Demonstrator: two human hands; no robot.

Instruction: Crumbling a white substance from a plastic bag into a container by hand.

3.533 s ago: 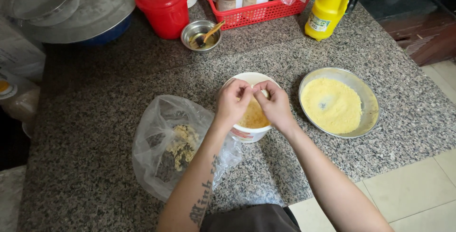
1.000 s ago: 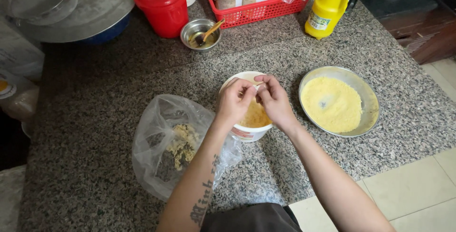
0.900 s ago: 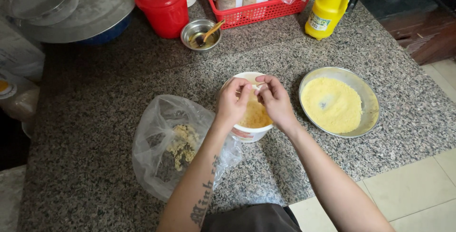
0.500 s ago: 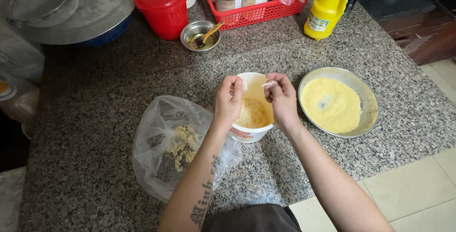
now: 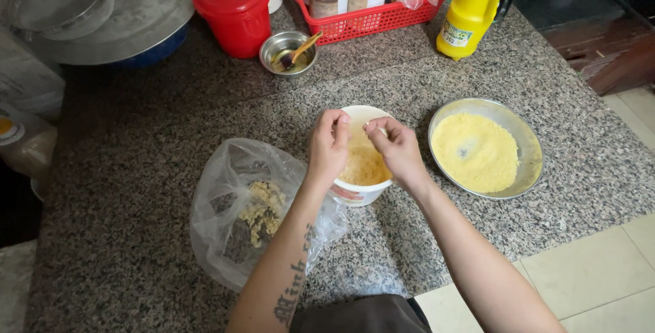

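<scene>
At frame centre, a white tub [image 5: 358, 190] of loose yellow crumbs, judged light and crumbly, is worked; the left hand [image 5: 329, 147] is half-curled, the right hand [image 5: 396, 150] pinches a small white bit.

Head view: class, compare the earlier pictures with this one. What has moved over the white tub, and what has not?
The left hand and right hand were joined over the white plastic tub of yellow crumbs; they have parted. Tub, round metal dish of yellow meal and clear plastic bag stayed put.
</scene>
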